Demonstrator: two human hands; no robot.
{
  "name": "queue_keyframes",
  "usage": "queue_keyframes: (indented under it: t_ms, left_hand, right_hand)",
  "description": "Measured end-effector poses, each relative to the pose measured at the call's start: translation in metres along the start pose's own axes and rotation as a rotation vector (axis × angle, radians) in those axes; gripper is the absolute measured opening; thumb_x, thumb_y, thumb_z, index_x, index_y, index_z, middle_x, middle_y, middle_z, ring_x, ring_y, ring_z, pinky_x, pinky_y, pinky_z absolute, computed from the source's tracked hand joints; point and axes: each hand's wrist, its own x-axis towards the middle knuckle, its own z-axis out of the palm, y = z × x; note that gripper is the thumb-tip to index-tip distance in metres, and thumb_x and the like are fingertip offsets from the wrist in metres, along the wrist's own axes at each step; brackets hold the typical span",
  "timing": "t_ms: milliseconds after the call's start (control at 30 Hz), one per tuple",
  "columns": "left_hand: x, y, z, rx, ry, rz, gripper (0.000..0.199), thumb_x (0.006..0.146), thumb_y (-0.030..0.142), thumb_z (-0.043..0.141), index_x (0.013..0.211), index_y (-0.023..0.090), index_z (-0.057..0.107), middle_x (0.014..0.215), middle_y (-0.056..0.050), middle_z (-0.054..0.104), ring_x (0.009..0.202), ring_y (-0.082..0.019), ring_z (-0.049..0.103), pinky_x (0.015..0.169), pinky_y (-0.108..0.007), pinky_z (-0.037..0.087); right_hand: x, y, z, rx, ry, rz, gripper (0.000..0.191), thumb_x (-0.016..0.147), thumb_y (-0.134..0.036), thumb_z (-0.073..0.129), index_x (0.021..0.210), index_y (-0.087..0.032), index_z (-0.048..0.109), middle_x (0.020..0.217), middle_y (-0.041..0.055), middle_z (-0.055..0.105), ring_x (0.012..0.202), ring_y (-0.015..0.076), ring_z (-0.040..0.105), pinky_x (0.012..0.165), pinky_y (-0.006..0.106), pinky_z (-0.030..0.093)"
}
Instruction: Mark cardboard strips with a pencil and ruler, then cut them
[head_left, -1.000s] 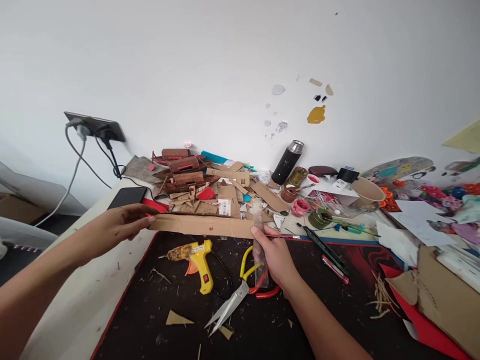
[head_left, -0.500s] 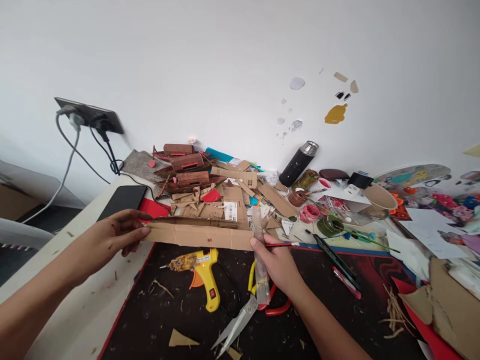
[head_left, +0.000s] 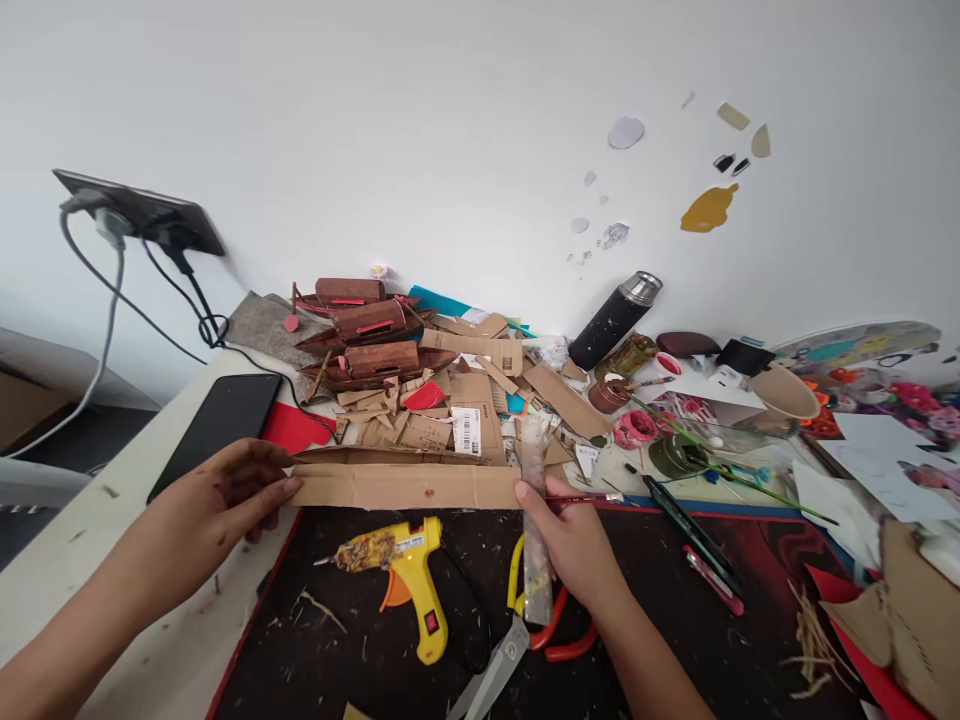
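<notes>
A long, folded cardboard strip (head_left: 405,487) is stretched level above the dark mat, between both hands. My left hand (head_left: 229,495) pinches its left end between thumb and fingers. At the other end my right hand (head_left: 574,545) is closed on the strip together with a scuffed clear ruler (head_left: 535,560), which stands crosswise to it. A thin red pencil-like stick (head_left: 581,498) pokes out from that same hand. Below the strip lies a yellow glue gun (head_left: 420,575). Scissors (head_left: 501,662) with red and yellow handles rest under the ruler's lower end.
Cardboard scraps (head_left: 480,400) and several brown model boats (head_left: 375,360) are piled at the back. A black flask (head_left: 615,320) leans by the wall, near paint jars (head_left: 636,428). A green cutter (head_left: 690,530) lies right, a phone (head_left: 217,430) left.
The view has shifted and tilted slightly, so the strip, ruler and hands sit a little lower in the picture. Both hands keep their hold on the strip.
</notes>
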Motion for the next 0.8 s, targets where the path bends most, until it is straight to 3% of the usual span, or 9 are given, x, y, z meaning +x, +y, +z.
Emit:
queue_keyframes:
  t_ms: [200,367,433,600,800]
  left_hand:
    - [-0.005,0.007,0.0,-0.015,0.02,0.01,0.068,0.066,0.09,0.072,0.096,0.031,0.06,0.066,0.002,0.067,0.054,-0.024,0.063,0.058,-0.04,0.054]
    - [-0.008,0.001,0.001,-0.084,0.013,0.012,0.063,0.074,0.085,0.074,0.101,0.03,0.061,0.08,-0.002,0.074,0.063,-0.025,0.069,0.064,-0.041,0.06]
    - [-0.009,0.001,0.001,-0.084,0.013,0.009,0.061,0.075,0.084,0.074,0.101,0.03,0.061,0.079,-0.001,0.073,0.063,-0.025,0.07,0.065,-0.041,0.061]
    - [-0.012,0.005,0.001,-0.073,0.04,-0.01,0.061,0.075,0.087,0.072,0.096,0.031,0.06,0.072,-0.001,0.071,0.062,-0.026,0.07,0.064,-0.042,0.06]
    - [-0.013,0.003,0.001,-0.071,0.042,-0.025,0.059,0.077,0.085,0.072,0.099,0.031,0.063,0.078,-0.002,0.075,0.064,-0.026,0.072,0.065,-0.042,0.061]
  right_hand:
    - [0.0,0.0,0.001,-0.096,0.037,-0.037,0.062,0.09,-0.081,0.074,0.079,-0.02,0.074,0.077,0.0061,0.07,0.078,0.0254,0.063,0.073,0.032,0.053]
    - [-0.001,0.005,-0.004,-0.121,0.053,-0.047,0.062,0.094,-0.081,0.07,0.079,-0.021,0.077,0.078,0.0068,0.071,0.079,0.027,0.064,0.071,0.032,0.055]
    - [-0.002,0.004,-0.006,-0.132,0.017,-0.043,0.06,0.093,-0.079,0.073,0.08,-0.021,0.079,0.079,0.0073,0.072,0.08,0.0281,0.065,0.07,0.032,0.057]
    - [-0.005,0.013,-0.004,-0.14,0.084,-0.031,0.063,0.092,-0.083,0.072,0.077,-0.022,0.076,0.079,0.008,0.073,0.078,0.0279,0.066,0.068,0.032,0.056]
    - [-0.006,0.018,-0.003,-0.12,0.074,-0.012,0.056,0.094,-0.078,0.074,0.086,-0.022,0.081,0.082,0.0088,0.078,0.082,0.0302,0.071,0.072,0.033,0.06]
